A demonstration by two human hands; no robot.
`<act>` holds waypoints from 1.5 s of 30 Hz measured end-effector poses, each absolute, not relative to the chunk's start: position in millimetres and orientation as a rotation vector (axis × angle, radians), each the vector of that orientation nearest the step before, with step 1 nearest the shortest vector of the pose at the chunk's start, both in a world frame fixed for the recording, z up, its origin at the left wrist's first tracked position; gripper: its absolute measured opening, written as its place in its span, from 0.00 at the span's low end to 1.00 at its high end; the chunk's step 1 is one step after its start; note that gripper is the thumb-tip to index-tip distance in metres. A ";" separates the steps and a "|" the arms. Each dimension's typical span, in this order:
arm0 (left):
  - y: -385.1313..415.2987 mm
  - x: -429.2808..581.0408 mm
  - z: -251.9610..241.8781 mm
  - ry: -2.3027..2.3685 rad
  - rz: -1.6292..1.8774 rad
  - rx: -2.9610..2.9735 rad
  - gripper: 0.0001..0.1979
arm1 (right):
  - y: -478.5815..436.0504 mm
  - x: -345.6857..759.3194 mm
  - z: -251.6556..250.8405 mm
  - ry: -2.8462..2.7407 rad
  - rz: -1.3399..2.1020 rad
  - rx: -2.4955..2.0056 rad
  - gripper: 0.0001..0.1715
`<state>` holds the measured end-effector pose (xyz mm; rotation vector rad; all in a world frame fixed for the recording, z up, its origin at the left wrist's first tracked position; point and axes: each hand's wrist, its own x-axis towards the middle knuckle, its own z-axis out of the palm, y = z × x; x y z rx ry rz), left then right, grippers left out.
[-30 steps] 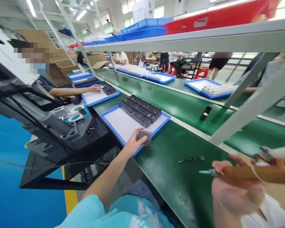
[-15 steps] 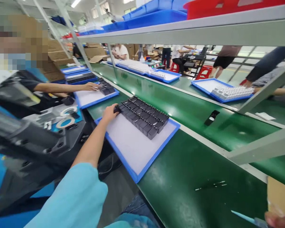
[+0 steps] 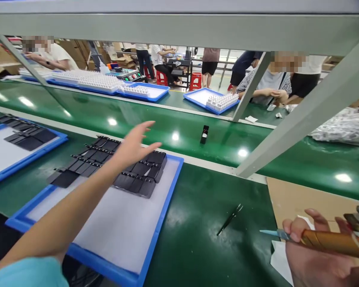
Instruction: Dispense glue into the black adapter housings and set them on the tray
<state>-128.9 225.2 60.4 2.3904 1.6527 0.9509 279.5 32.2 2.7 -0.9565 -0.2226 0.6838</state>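
Note:
My left hand [image 3: 133, 145] is empty, fingers spread, reaching over rows of small black cases [image 3: 137, 184] and pointing towards the green belt. The cases sit on the white liner of a blue-rimmed tray [image 3: 160, 223], and my forearm hides part of them. On the belt lies a single black case [image 3: 204, 134] with a white spot, beyond my left fingertips. At the lower right, my right hand [image 3: 305, 247] grips a brown glue syringe [image 3: 332, 242] with a pale blue tapered tip that points left. Black tweezers [image 3: 229, 219] rest on the green table between the two hands.
A slanted metal post [image 3: 287, 123] and an overhead shelf beam [image 3: 167, 32] frame the bench. Brown cardboard [image 3: 283, 195] and white paper [image 3: 279, 259] lie near my right hand. Another tray [image 3: 58, 139] stands left. Across the belt, people work beside trays of white parts [image 3: 221, 101].
My left hand has let go of the black case at the tray's left end and moved towards the belt, fingers opening. The view has swung right, bringing my right hand and syringe into sight.

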 end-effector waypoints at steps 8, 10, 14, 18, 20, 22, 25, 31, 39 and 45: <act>384.1 42.9 0.8 1.441 0.303 2.111 0.60 | 26.4 283.6 -21.0 -0.720 0.543 -0.942 0.34; 398.5 48.6 -10.1 1.469 0.343 2.073 0.59 | 25.7 285.4 -25.6 -0.746 0.548 -0.895 0.34; 401.8 42.2 -7.7 1.535 0.418 2.071 0.51 | 26.0 287.7 -26.6 -0.786 0.579 -0.840 0.31; 359.8 37.5 28.9 1.429 0.449 2.152 0.46 | 28.7 286.3 -20.7 -0.832 0.607 -0.759 0.26; 312.9 34.8 52.1 1.253 0.425 2.291 0.44 | 30.0 284.0 -15.8 -0.845 0.633 -0.712 0.26; 253.4 29.3 68.3 1.148 0.348 2.410 0.42 | 30.6 280.5 -10.4 -0.859 0.643 -0.680 0.27; 164.2 15.5 66.7 1.129 0.214 2.459 0.39 | 30.6 273.8 -3.8 -0.875 0.627 -0.648 0.26; 63.2 -15.1 3.3 1.100 0.158 2.217 0.36 | 30.7 264.0 0.2 -0.919 0.626 -0.629 0.24; 28.1 -0.6 -13.7 1.263 0.653 1.999 0.33 | 28.4 258.8 2.5 -0.955 0.673 -0.578 0.21; 32.8 8.7 -42.5 1.407 0.996 1.705 0.22 | 25.8 257.0 -0.1 -0.928 0.708 -0.564 0.20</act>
